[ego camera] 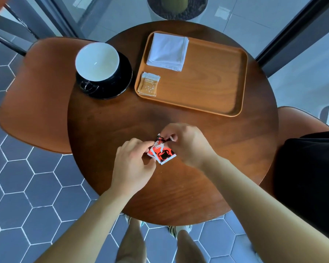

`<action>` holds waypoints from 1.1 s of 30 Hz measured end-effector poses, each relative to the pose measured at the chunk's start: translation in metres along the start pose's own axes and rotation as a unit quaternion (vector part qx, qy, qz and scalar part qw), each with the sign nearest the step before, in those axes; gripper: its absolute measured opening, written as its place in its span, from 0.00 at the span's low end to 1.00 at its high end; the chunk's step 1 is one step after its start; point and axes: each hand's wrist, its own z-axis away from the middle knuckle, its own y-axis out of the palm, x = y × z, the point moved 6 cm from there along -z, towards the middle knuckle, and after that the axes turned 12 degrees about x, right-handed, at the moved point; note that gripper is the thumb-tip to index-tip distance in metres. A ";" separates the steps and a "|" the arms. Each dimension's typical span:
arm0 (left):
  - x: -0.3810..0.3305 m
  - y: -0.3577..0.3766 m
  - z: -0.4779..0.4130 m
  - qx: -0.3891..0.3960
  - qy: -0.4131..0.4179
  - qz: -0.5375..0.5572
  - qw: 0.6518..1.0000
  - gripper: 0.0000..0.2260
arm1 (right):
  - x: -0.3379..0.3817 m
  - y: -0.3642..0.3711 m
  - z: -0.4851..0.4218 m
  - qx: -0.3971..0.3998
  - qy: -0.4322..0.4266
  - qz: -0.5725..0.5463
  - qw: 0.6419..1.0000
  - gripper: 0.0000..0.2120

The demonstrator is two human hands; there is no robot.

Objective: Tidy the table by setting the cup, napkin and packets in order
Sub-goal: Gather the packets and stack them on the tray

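A: Where are the red-black packets [162,151]?
B: Table's [110,130] 6 o'clock side, pinched between left hand [133,164] and right hand [186,144], both closed on them.
A: Rest?
B: Tray [207,88] at 1 o'clock: napkin [167,51] far-left corner, tan packet [149,84] just below it. Cup [97,61] on black saucer [122,80] at 11 o'clock.

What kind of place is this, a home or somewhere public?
Probably a café. A cup on a black saucer and a serving tray with a folded napkin sit on a small round table, by a window.
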 end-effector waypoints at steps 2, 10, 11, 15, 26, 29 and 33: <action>0.000 0.000 0.000 0.007 0.002 -0.004 1.000 0.20 | 0.001 -0.002 0.001 -0.050 -0.004 0.014 0.999 0.15; -0.001 0.001 -0.001 0.014 -0.011 -0.014 1.000 0.22 | -0.022 0.014 0.021 -0.122 0.097 0.080 0.985 0.20; -0.002 0.001 -0.001 0.013 -0.014 -0.013 1.000 0.21 | -0.017 0.016 0.017 -0.117 0.083 0.086 0.986 0.19; -0.003 0.001 0.000 0.002 -0.030 -0.009 0.999 0.20 | -0.006 0.020 0.005 -0.099 0.051 0.108 0.988 0.16; -0.013 0.002 -0.002 0.001 -0.123 0.097 0.988 0.12 | -0.004 0.022 0.001 -0.070 0.064 0.082 0.992 0.19; -0.011 0.001 -0.005 0.005 -0.136 0.130 0.982 0.13 | -0.005 0.021 0.003 -0.072 0.053 0.076 0.993 0.20; -0.007 0.001 -0.007 0.018 -0.140 0.114 0.983 0.11 | -0.008 0.019 0.008 -0.077 0.030 0.049 0.995 0.20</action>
